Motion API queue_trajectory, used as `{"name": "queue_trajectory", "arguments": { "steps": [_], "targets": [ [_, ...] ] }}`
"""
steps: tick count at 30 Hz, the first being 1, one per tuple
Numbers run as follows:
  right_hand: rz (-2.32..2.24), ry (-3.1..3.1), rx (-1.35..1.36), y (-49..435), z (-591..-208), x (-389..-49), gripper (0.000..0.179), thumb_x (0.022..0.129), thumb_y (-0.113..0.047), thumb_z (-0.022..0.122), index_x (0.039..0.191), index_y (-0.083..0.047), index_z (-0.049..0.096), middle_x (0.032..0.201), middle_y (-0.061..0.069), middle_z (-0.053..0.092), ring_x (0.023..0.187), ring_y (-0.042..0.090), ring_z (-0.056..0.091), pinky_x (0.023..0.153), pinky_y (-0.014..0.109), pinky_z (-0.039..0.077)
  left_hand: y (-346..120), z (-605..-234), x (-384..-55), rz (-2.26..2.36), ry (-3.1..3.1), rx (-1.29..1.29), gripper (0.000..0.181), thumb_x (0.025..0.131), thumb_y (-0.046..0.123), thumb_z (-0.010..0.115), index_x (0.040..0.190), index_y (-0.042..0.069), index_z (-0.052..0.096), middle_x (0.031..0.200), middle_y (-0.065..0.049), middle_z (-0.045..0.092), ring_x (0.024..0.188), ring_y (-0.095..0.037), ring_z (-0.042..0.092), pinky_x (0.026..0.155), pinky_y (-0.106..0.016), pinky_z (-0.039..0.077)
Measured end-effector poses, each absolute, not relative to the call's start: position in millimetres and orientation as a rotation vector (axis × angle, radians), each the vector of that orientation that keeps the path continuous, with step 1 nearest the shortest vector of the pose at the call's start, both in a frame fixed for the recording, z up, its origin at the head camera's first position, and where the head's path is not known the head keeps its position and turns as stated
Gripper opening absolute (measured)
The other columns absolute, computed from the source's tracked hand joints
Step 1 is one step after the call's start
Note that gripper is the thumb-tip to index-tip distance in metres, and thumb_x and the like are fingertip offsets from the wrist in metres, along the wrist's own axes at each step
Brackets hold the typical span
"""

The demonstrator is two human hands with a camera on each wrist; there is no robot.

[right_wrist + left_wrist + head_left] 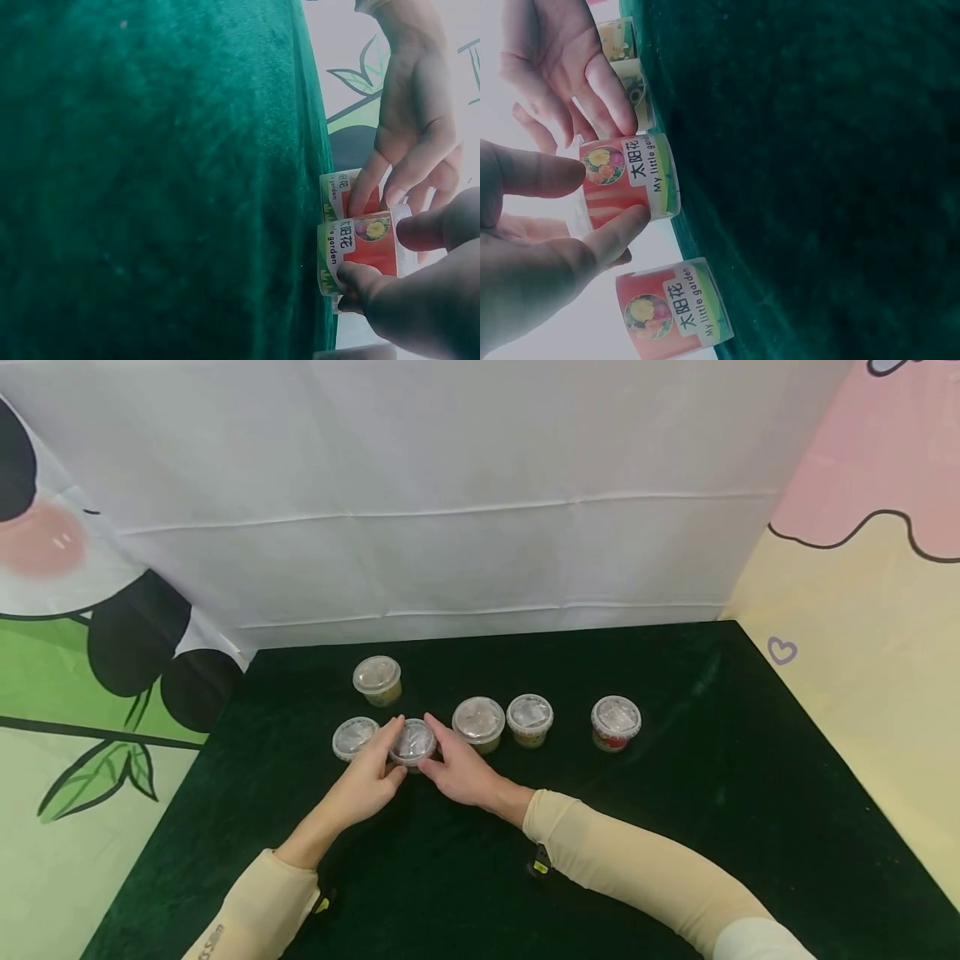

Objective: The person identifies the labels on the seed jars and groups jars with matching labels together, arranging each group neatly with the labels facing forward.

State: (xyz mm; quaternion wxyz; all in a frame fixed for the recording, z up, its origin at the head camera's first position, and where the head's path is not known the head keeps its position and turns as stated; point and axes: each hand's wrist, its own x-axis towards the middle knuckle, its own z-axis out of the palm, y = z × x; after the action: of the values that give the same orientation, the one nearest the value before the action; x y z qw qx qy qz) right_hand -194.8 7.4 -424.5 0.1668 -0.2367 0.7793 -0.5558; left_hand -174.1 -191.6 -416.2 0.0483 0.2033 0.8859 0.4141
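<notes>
Gripping one cup (pixel 413 741) with both hands: our left hand (pixel 367 781) and right hand (pixel 461 770) pinch it from either side, thumbs nearest us. It's left of centre over the green cloth (pixel 660 827); can't tell if the base touches. Tight quarters: left cup (pixel 352 737) is part hidden by our left fingers, wide cup (pixel 478 720) is just beside our right hand, mid cup (pixel 529 714) next to that. Back cup (pixel 377 677) stands behind; far cup (pixel 616 720) is well apart, right.
</notes>
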Motion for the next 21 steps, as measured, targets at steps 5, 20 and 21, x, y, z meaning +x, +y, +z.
{"name": "queue_trajectory", "arguments": {
  "steps": [5, 20, 21],
  "targets": [
    [-1.557, 2.225, -0.666, 10.2, -426.6, -195.3, 0.068, 0.105, -0.006, 0.053, 0.162, -0.004, 0.015, 0.166, 0.015, 0.02, 0.15, 0.021, 0.026, 0.119, 0.036, 0.027, -189.9, -417.9, -174.7, 1.247, 2.69, 0.599, 0.07, 0.097, -0.007, 0.055, 0.158, -0.005, 0.02, 0.162, -0.03, 0.019, 0.147, -0.047, 0.023, 0.111, -0.058, 0.036],
    [-1.628, 2.134, -0.593, 11.8, -429.7, -194.3, 0.064, 0.107, -0.01, 0.05, 0.162, -0.009, 0.016, 0.164, 0.012, 0.028, 0.147, 0.021, 0.032, 0.118, 0.036, 0.032, -183.5, -409.2, -175.6, 1.112, 2.716, 0.571, 0.069, 0.098, -0.002, 0.055, 0.155, -0.011, 0.019, 0.158, -0.033, 0.024, 0.144, -0.047, 0.028, 0.114, -0.062, 0.028],
    [-1.636, 2.121, -0.592, 11.3, -430.3, -194.1, 0.064, 0.107, -0.01, 0.05, 0.162, -0.01, 0.016, 0.163, 0.012, 0.028, 0.147, 0.021, 0.033, 0.117, 0.037, 0.032, -183.6, -408.5, -175.0, 1.113, 2.718, 0.564, 0.069, 0.097, -0.002, 0.055, 0.155, -0.011, 0.019, 0.157, -0.033, 0.024, 0.144, -0.047, 0.028, 0.115, -0.063, 0.027]
  ]
}}
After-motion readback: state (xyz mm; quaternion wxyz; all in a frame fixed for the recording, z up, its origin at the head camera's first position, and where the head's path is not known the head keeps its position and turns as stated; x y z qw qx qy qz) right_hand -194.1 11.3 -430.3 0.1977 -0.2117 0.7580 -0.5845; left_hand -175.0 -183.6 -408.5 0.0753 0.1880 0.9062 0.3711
